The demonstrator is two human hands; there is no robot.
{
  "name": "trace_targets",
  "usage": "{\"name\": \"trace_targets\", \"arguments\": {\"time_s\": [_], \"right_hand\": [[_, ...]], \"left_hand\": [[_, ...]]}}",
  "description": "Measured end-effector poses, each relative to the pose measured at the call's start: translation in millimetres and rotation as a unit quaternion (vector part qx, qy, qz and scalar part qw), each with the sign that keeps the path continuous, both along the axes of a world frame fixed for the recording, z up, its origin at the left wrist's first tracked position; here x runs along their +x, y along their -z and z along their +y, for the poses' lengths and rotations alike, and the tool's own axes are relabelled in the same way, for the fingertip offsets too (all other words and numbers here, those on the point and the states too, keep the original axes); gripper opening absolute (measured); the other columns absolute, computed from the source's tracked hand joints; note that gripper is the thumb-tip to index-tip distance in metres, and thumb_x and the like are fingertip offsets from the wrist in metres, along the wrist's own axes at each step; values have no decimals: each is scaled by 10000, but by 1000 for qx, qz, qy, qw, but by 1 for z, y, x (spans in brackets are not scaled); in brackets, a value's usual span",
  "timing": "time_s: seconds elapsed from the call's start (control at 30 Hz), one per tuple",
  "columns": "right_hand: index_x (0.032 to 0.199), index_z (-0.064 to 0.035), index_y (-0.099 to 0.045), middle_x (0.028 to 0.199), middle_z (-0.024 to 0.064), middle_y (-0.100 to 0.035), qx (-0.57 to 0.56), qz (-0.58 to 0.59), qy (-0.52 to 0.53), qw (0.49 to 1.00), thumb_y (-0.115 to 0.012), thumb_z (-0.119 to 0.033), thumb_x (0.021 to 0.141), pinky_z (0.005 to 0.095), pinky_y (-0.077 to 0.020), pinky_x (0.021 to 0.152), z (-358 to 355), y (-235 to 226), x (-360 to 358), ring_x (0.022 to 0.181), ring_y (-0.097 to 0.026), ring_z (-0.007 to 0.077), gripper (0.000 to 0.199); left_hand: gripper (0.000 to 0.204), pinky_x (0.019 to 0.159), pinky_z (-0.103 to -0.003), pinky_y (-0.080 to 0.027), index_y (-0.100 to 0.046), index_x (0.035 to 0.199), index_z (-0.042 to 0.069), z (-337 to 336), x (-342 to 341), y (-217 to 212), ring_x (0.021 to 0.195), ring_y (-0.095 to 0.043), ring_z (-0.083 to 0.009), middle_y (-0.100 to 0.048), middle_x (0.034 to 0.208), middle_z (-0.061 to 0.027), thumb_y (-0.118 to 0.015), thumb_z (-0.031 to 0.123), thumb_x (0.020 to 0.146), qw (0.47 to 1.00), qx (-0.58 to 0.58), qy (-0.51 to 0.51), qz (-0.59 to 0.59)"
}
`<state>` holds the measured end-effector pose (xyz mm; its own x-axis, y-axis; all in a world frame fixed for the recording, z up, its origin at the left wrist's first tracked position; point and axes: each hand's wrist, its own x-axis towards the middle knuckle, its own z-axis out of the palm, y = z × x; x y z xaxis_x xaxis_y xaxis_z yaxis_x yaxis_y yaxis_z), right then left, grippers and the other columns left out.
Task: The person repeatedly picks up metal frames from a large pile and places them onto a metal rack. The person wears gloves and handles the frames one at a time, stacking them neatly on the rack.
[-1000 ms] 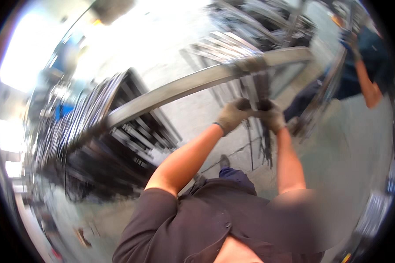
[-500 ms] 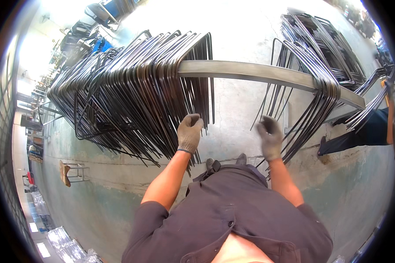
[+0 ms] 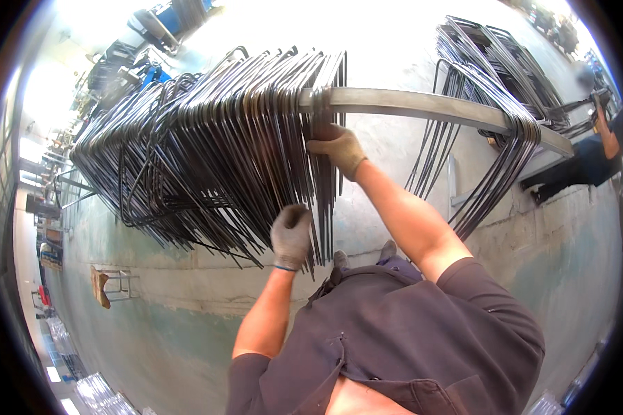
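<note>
A long row of dark bent metal rods (image 3: 208, 138) hangs over a grey metal bar (image 3: 408, 104), their legs pointing down toward me. My right hand (image 3: 338, 151), in a work glove, is closed around a few bent rods at the near end of this row, just below the bar. Those rods look blurred, and a small gap parts them from the main bunch. Lower down, my gloved left hand (image 3: 291, 237) is curled closed beside the rods' lower legs. Whatever lies inside its fingers is hidden.
A smaller bunch of bent rods (image 3: 509, 124) hangs toward the bar's right end. Behind it stands a stack of bent metal frames (image 3: 505, 66). Another person (image 3: 588, 155) works at the far right. On the left, a small stool (image 3: 111, 285) stands on the floor.
My right hand has swung left from the gap between the bunches and closed on rods of the left row. My left hand has dropped slightly. A few rods have shifted right along the bar.
</note>
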<state>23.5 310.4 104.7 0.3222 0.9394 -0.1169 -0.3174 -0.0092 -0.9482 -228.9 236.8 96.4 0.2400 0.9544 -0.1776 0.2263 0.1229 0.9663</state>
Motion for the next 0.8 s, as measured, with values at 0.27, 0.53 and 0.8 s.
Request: {"name": "trace_targets", "arguments": {"time_s": [0.27,0.53,0.8], "right_hand": [[1308,18,-782,1113,88,-813,-27,31,85,996,-833,-101,1066,341,-632,909,-102,-17,62,967,-754,177,275],[1352,64,-776,1203,143,-834,-76,-38,114,990,-791,-105,1090,352,-660,974,-109,-27,87,1017,-791,211,312],[1455,23,-762,1353,140,-832,-80,-135,93,983,-889,-213,1032,366,-621,1130,-104,-15,92,1195,-786,210,501]], "left_hand": [[203,954,-317,-649,-787,1286,-7,143,15,-87,1091,-786,-183,-824,1179,-96,-761,-28,1086,932,354,76,12],[149,985,-515,-596,-810,1137,126,251,102,-108,1110,-755,-339,-819,1119,-110,-766,179,1006,720,627,-36,294],[92,888,-504,-577,-771,1032,124,232,127,-87,979,-739,-346,-800,1047,-95,-698,159,990,660,670,-71,334]]}}
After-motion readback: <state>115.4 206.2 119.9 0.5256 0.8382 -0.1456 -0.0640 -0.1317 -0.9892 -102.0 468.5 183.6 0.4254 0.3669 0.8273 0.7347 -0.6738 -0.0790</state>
